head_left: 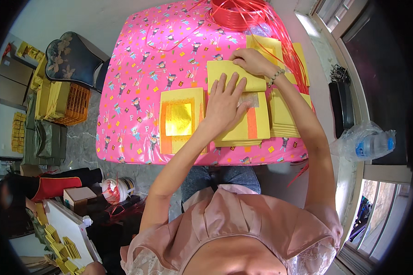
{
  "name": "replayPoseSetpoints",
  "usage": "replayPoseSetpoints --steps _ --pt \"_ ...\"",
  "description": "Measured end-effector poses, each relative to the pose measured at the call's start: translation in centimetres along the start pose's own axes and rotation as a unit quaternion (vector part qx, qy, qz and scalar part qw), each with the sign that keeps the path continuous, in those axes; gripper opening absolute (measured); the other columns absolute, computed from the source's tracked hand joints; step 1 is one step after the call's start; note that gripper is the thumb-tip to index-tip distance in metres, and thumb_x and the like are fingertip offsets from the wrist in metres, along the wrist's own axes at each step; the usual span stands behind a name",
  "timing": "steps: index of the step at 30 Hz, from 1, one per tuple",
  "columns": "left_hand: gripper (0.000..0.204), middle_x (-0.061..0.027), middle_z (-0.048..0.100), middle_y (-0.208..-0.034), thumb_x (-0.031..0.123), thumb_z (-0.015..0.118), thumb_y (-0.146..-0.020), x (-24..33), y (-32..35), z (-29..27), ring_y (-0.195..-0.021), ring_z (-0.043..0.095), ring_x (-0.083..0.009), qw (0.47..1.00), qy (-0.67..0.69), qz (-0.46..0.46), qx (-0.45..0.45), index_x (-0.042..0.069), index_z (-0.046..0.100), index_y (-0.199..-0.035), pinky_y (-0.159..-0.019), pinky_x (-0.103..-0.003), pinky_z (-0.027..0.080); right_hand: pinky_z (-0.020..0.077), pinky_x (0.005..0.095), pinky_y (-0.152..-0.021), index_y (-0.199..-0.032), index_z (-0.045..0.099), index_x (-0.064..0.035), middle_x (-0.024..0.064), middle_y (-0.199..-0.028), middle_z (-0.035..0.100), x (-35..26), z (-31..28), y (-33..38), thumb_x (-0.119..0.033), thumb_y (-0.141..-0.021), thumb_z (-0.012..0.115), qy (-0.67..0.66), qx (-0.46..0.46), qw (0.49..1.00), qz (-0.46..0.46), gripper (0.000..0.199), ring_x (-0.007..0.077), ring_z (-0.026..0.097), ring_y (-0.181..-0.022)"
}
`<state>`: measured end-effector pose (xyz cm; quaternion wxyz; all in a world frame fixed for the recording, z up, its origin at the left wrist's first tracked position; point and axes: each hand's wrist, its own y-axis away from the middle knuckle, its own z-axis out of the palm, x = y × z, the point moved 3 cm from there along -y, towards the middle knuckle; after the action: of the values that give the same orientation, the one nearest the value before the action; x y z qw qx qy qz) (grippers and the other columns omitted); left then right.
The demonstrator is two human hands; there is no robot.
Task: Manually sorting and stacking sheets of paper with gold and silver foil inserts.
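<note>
My left hand (227, 98) lies flat with fingers spread on a stack of yellow paper sheets (241, 133). On top of this stack, a yellow paper sheet (218, 68) is folded over, its far part under both hands. At that sheet's far edge, my right hand (253, 61) bends its fingers down onto the paper; a beaded bracelet circles the wrist. Left of the stack rests yellow paper with a gold foil square (179, 120) and orange bands. Another yellow paper pile (284, 117) sits beneath my right forearm.
Red plastic strapping (238, 16) lies coiled at the far end of the pink patterned table (137, 91), strands trailing down the right side. A dark chair (73, 55) and an orange crate (75, 105) stand left. A plastic bottle (374, 145) lies on the right ledge.
</note>
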<state>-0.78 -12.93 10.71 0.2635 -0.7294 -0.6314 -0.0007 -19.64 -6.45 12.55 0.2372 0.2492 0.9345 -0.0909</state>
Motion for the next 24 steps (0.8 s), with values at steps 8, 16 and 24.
replayPoseSetpoints --steps 8,16,24 --pt "0.07 -0.0219 0.035 -0.15 0.048 0.055 -0.092 0.54 0.01 -0.46 -0.137 0.029 -0.0497 1.0 -0.003 -0.007 -0.015 0.013 0.034 -0.149 -0.113 -0.056 0.025 0.0498 0.0407 -0.083 -0.106 0.065 -0.001 0.0167 -0.098 0.069 0.36 0.23 -0.13 -0.017 -0.091 0.057 -0.006 0.017 1.0 -0.019 0.024 0.0321 0.065 -0.09" --pt "0.071 -0.0176 0.031 -0.154 0.052 0.053 -0.092 0.65 0.29 0.02 -0.14 0.024 -0.0485 0.999 -0.021 -0.014 -0.02 0.014 0.034 -0.149 -0.114 -0.057 0.022 0.0493 0.0406 -0.085 -0.106 0.067 -0.0058 0.0133 -0.1 0.069 0.27 0.33 0.04 -0.022 -0.091 0.054 0.0 0.009 1.0 -0.001 0.025 0.0296 0.064 -0.094" --pt "0.07 -0.0174 0.031 -0.154 0.05 0.052 -0.093 0.63 0.28 0.03 -0.14 0.023 -0.0489 0.999 -0.025 -0.018 -0.027 0.014 0.034 -0.149 -0.114 -0.057 0.022 0.0498 0.0397 -0.082 -0.104 0.066 -0.0013 0.0155 -0.097 0.068 0.08 0.38 0.09 -0.017 -0.092 0.057 -0.017 0.034 0.999 -0.036 0.021 0.0303 0.064 -0.09"
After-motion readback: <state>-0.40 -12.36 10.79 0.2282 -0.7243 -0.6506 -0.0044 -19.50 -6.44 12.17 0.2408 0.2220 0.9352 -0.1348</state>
